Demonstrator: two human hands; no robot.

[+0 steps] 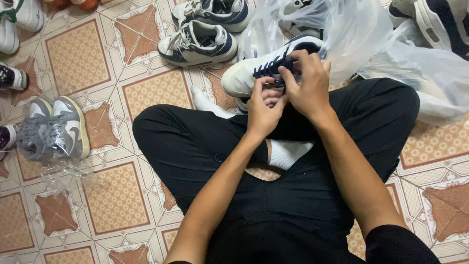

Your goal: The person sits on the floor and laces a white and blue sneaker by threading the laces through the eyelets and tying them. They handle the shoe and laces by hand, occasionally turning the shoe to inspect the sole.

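Both hands point(288, 93) on sneaker point(254, 71) laces, toe pointing left, lengthwise across

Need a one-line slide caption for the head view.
Seated cross-legged on a tiled floor, left hand and right hand work the navy laces of a white sneaker beside plastic bags.
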